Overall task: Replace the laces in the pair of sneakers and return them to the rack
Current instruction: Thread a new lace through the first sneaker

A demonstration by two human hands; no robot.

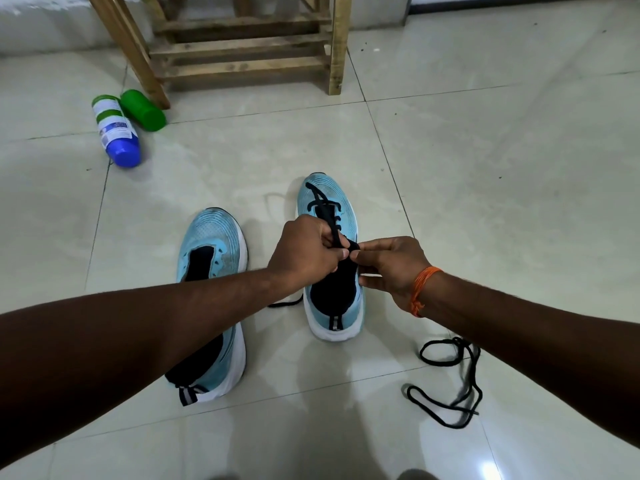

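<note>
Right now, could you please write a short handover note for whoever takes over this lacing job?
Left hand and right hand both pinch the black lace over the right-side sneaker.
Done: that lace is threaded through the eyelets near the toe only.
The other sneaker stands to its left with no lace; a loose lace lies on the tiles at right.
Left to do: finish this lacing, lace the other sneaker, set both on the wooden rack ahead.
</note>
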